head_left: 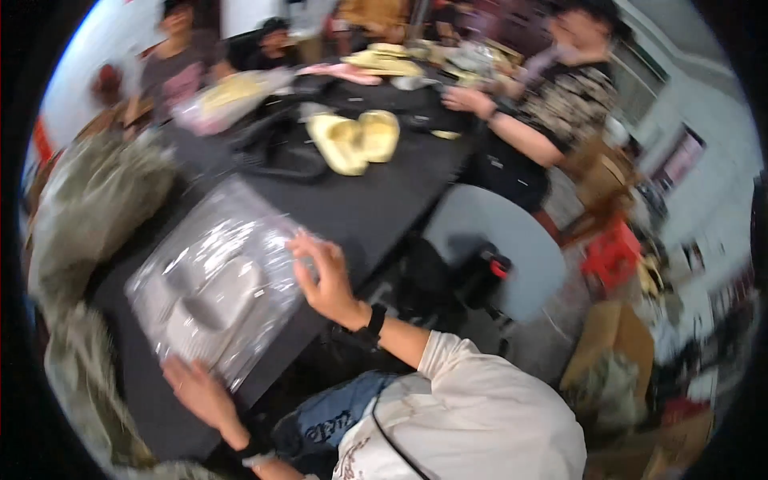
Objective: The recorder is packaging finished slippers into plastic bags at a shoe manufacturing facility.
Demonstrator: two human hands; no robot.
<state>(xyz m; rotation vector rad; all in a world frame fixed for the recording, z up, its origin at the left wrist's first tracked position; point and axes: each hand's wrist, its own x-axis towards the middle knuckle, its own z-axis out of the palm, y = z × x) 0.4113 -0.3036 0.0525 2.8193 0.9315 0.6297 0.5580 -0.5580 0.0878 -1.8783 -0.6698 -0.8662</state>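
A clear plastic bag [216, 212] lies flat on the dark table, with a pair of light grey slippers [210, 316] inside it. My left hand [200, 394] rests at the bag's near edge, fingers stretched out and flat. At the bag's right edge is my right hand [324, 278], its fingers curved and apart, the tips at the plastic. Neither hand is closed around anything that I can see. Glare on the film blurs part of the slippers' outline.
Yellow slippers [352, 142] and black straps lie farther up the dark table [384, 220]. A large bulging plastic sack [100, 208] stands at the left. On the right are a round grey stool [524, 256] with a black object, a red crate [612, 254] and a co-worker [552, 104].
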